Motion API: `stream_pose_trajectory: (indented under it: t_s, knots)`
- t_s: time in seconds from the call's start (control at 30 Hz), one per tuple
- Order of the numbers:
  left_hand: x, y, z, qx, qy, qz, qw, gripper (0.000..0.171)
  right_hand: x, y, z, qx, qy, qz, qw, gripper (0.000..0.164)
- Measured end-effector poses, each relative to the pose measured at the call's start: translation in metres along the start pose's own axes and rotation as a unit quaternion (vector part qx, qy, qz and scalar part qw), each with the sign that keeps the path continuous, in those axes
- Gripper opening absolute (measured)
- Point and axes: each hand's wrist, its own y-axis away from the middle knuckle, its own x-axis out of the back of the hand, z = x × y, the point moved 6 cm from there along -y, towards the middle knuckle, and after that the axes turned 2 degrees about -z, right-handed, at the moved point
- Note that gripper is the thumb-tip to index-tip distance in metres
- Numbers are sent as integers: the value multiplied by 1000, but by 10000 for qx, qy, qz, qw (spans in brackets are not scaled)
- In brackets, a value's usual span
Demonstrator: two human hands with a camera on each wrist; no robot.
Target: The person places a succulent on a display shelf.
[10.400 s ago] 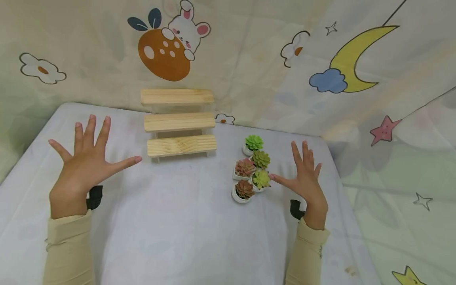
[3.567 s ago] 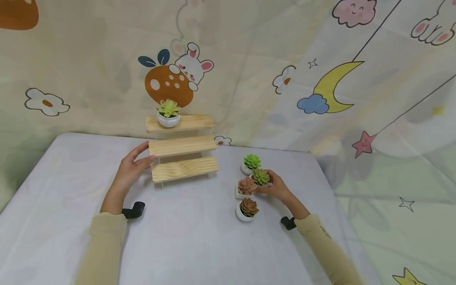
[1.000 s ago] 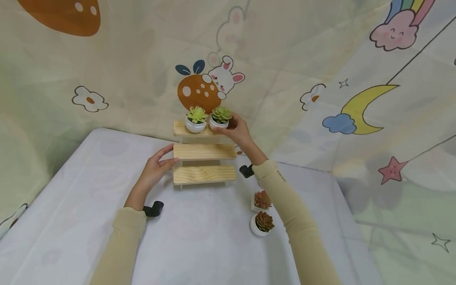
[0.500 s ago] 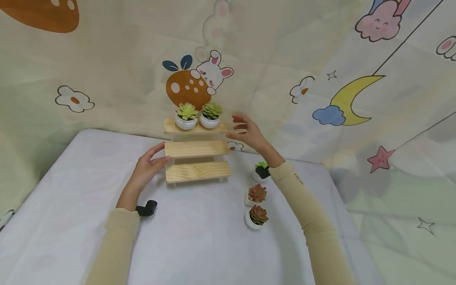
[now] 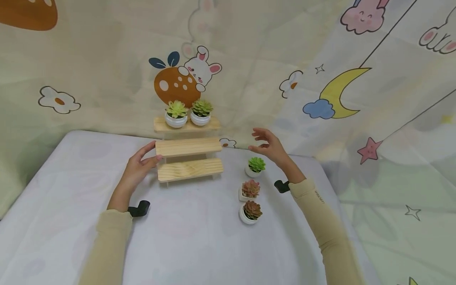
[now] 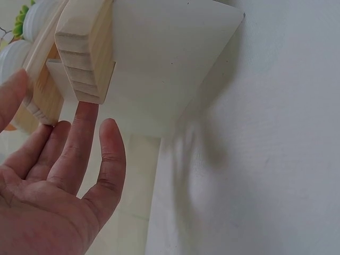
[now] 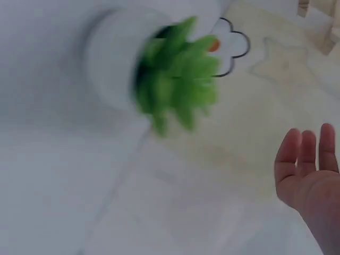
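A three-tier wooden display stand [image 5: 189, 147] stands near the back of the table. My left hand [image 5: 137, 168] holds the left end of its middle board between thumb and fingers; the left wrist view shows the fingertips against the board ends. On the top board sit a light green potted succulent [image 5: 176, 114] and a darker green potted succulent [image 5: 201, 113], side by side. My right hand [image 5: 270, 148] hangs in the air, fingers loosely bent and holding nothing. Just below it stands a bright green potted succulent [image 5: 255, 167], blurred in the right wrist view.
In front of the bright green plant stand a pinkish succulent in a square white pot [image 5: 250, 190] and a brown succulent in a round white pot [image 5: 251, 212]. A white cloth covers the table [image 5: 192, 241]. A printed fabric backdrop [image 5: 246, 79] rises behind the stand.
The right hand placed the darker green succulent on the top board, let it go and moved right and down towards the remaining pots. The left hand stays at the stand; the head view has shifted.
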Motion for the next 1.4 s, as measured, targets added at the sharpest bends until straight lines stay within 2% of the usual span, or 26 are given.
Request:
stream_pose_trajectory:
  t_s: [0.2,0.33,0.47,0.6,0.73,0.93,1.13,1.2,1.4]
  knots:
    - [2,-2,-1,-71,-32,38,10000,71,0,27,33,-961,-310,-52,9949,71]
    - [2,-4,2,-168,17,58,9998,70,-4,32,73,-1203,-624,-312,9903,76]
    - [1,-6,4,-242,55,51,9997,70,-12,33,111,-1432,-556,-377,9874,84]
    - [-1,-6,5,-320,148,49,9994,69,-20,33,130,-1522,-663,-266,9858,86]
    - [-1,-5,5,-333,225,60,9992,69,-25,33,136,-1573,-722,-217,9847,85]
    - [0,-4,2,-167,82,100,9998,70,-30,33,136,-1708,-555,-236,9835,81]
    - [-1,-3,1,-149,104,98,9998,70,-32,39,117,-1755,-687,-256,9817,79]
    - [0,-3,0,-189,140,97,9997,70,-32,39,119,-1706,-630,-239,9830,80]
    - [0,-4,-1,-300,219,83,9993,69,-27,43,104,-1616,-803,10,9836,73]
